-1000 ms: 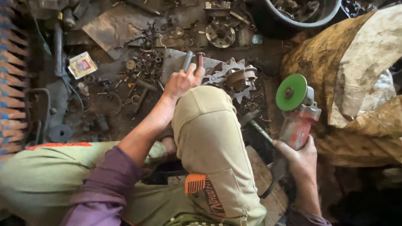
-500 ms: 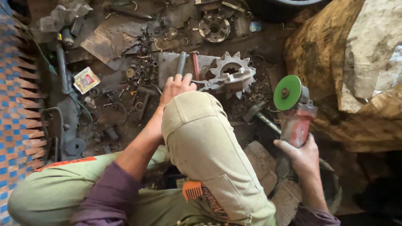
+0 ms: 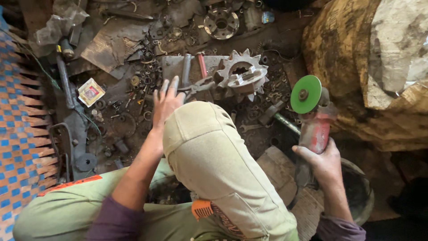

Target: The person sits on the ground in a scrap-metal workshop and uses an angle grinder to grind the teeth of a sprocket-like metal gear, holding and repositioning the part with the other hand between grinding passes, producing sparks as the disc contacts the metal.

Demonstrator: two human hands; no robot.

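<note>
— What can't you make out here?
— The raised knee (image 3: 209, 151) hides the floor behind it and the heel of the left hand (image 3: 166, 101). The blue-orange mat (image 3: 18, 134) runs off the left edge.
— And lower right?
— The dark round tub (image 3: 359, 192) sits partly behind the right hand (image 3: 322, 163) and forearm. The scattered small scrap parts (image 3: 147, 76) upper centre are too small to tell apart.

The raised knee in pale green trousers (image 3: 209, 151) blocks the centre, splitting the workspace. At eleven o'clock, loose rusty nuts and washers (image 3: 147, 80) crowd the ground. At twelve, the toothed steel sprocket (image 3: 240, 73) sits on a grey metal plate (image 3: 178, 67). At two, the large yellowish rock (image 3: 370, 67) walls off passage. Some bare dirt (image 3: 258, 138) lies open at four.
</note>
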